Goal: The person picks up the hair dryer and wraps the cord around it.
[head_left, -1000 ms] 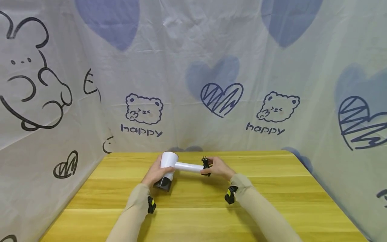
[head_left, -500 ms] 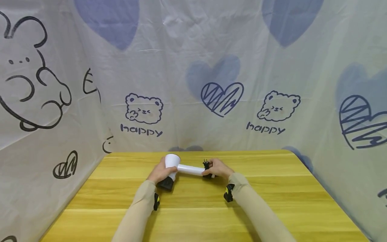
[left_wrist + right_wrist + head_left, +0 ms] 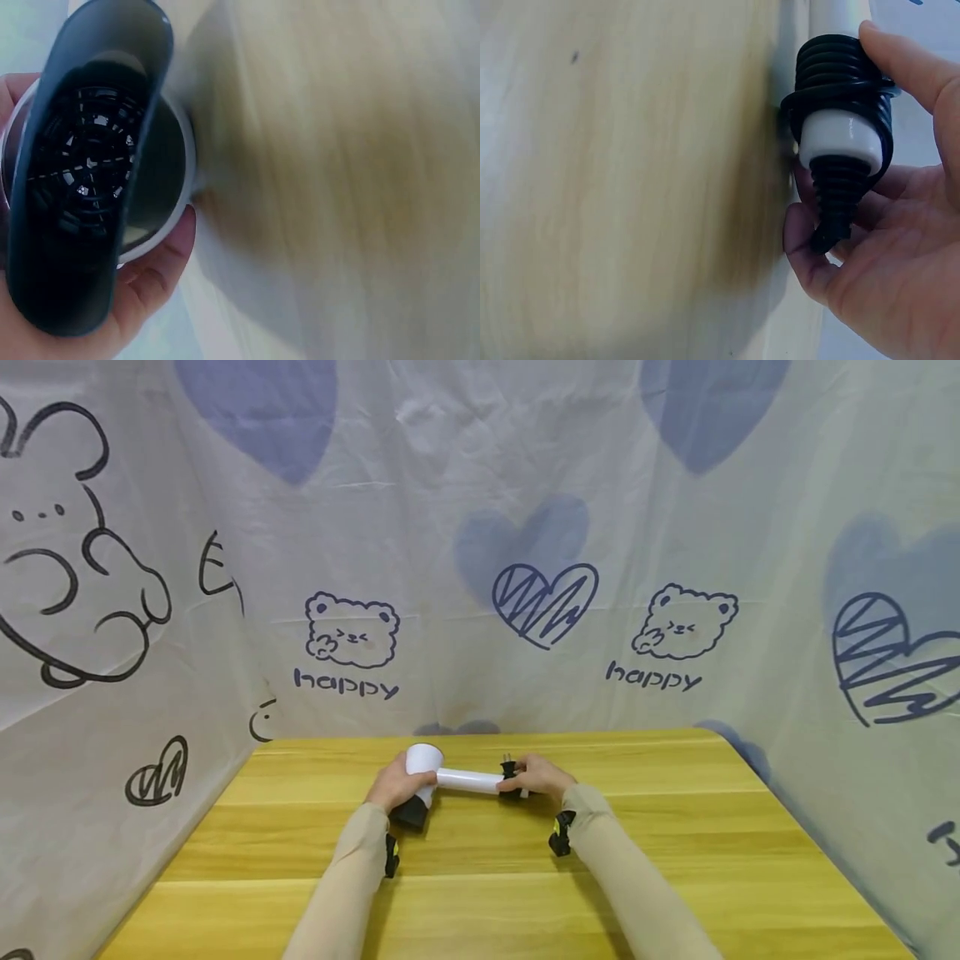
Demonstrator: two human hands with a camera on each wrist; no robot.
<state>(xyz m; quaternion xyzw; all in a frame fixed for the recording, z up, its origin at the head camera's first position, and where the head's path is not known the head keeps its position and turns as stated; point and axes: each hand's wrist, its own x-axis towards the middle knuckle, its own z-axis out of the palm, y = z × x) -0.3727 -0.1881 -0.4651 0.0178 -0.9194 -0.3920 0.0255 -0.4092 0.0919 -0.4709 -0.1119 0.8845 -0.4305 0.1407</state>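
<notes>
A white hair dryer [image 3: 424, 762] lies across the middle back of the table between both hands. My left hand [image 3: 392, 783] grips its barrel, thumb across the near side. The black flat nozzle [image 3: 90, 165] faces the left wrist camera, with the round grille showing inside. Toward the right runs the white handle [image 3: 468, 781], its end wrapped in several turns of black cord [image 3: 832, 71]. My right hand [image 3: 542, 778] holds that end, thumb on the wrapped cord and fingers curled behind it. A two-pin plug [image 3: 508, 765] sticks up beside the right fingers.
The yellow wood-grain table [image 3: 480, 893] spreads around the hands. Behind it hangs a pale cloth [image 3: 450, 693] printed with hearts and bears, and more cloth stands at both sides. Each wrist bears a small black camera [image 3: 561, 833].
From one second ago, the left hand and barrel have shifted slightly right and toward me. The plug and cord sit closer in by the right fingers. Over the last half second little differs.
</notes>
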